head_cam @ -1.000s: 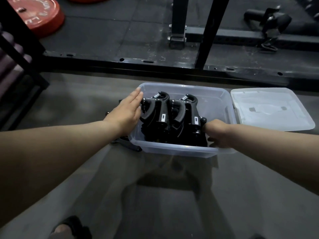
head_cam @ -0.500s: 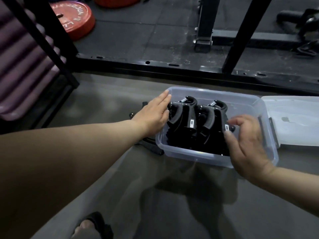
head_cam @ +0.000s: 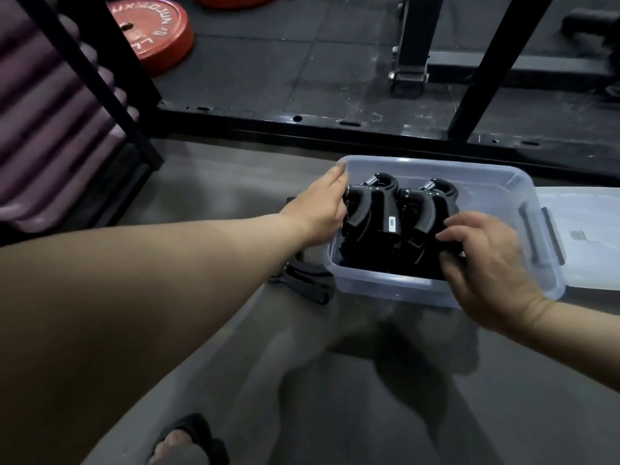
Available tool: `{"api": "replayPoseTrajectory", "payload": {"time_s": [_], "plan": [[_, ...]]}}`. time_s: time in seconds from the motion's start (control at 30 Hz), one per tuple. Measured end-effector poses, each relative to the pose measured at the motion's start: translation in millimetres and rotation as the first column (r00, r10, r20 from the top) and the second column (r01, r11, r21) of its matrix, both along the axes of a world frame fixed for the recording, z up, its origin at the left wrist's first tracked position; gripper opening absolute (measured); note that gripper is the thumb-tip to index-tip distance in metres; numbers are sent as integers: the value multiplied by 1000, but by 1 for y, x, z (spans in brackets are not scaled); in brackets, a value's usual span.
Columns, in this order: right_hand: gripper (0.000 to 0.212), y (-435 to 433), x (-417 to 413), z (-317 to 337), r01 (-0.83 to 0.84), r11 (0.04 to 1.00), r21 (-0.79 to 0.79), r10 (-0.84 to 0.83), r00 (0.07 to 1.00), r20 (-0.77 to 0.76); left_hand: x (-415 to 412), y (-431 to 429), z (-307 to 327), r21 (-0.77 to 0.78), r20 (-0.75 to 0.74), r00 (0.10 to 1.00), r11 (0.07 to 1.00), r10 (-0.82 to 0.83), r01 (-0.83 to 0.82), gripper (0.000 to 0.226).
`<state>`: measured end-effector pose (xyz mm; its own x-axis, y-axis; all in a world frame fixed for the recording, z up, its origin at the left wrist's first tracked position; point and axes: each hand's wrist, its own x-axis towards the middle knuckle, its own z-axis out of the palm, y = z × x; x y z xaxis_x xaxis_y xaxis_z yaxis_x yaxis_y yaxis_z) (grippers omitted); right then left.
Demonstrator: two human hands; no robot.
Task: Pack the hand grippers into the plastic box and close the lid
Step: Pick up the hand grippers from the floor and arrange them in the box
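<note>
Your right hand [head_cam: 483,260] is clamping the stiff, probably hefty hand grippers [head_cam: 375,213] mid-frame by a curved handle; your left hand [head_cam: 318,209] is lying straight-fingered against the plastic box [head_cam: 385,286].

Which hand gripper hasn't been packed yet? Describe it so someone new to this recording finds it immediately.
Find the clear plastic box on the grey floor, mid-frame. Beside its left wall, under the wrist of the left hand, a black hand gripper lies flat on the floor. Unlike the packed hand grippers standing upright inside the box, it sits outside.
</note>
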<state>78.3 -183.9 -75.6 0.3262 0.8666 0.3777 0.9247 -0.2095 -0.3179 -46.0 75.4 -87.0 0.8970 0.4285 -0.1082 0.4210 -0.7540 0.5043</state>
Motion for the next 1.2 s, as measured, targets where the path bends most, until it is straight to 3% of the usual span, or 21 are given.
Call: {"api": "replayPoseTrajectory", "payload": {"time_s": [0.07, 0.13, 0.17, 0.23, 0.33, 0.43, 0.57, 0.63, 0.73, 0.83, 0.93, 1.0, 1.1, 1.2], "plan": [[21, 1, -17, 1, -338, 940, -45, 341, 937, 72, 4, 3, -1, 10, 11, 1000, 1000, -1, 1, 63], [23, 4, -50, -9, -628, 750, -209, 652, 755, 67, 4, 3, -4, 7, 33, 999, 1000, 3, -4, 64], [24, 9, -70, -20, -675, 669, -311, 714, 700, 17, 3, 2, -5, -3, 41, 999, 1000, 10, -10, 63], [35, 23, -109, -49, -615, 597, -515, 667, 737, -107, 1, 3, -6, -4, 50, 999, 1000, 7, -7, 61], [54, 62, -141, -86, -433, 526, -732, 344, 895, -283, 1, 4, -7, 13, 72, 997, 1000, -5, 5, 60], [58, 95, -154, -101, -374, 536, -757, 154, 925, -348, -1, 3, -6, 8, 80, 997, 1000, -4, 3, 60], [51, 112, -161, -105, -336, 575, -746, 191, 942, -277, -4, 5, -7, 10, 91, 996, 1000, -8, 7, 58], [51, 120, -159, -106, -299, 616, -729, 143, 952, -270, -2, 4, -5, -32, 122, 992, 999, 25, -22, 56], [54, 134, -158, -104, -241, 597, -765, 51, 963, -264, 7, -5, -1, -9, 128, 992, 1000, 2, -1, 55], [41, 142, -156, -98, -198, 626, -754, 103, 980, -172, 13, -15, -2, 70, 72, 997, 997, -35, 30, 52], [27, 144, -147, -91, -257, 571, -780, 192, 965, -178, 14, -16, -5, 117, 40, 999, 993, -28, 23, 51], [32, 139, -148, -90, -304, 541, -785, 205, 952, -228, 13, -15, -4, 116, 29, 999, 993, -35, 32, 51], [56, 131, -154, -92, -318, 571, -757, 135, 946, -295, 12, -16, -3, 104, 26, 999, 994, -32, 29, 51], [56, 129, -160, -93, -234, 553, -799, 72, 970, -234, 12, -17, -3, 102, 30, 999, 994, -28, 24, 51]]}}
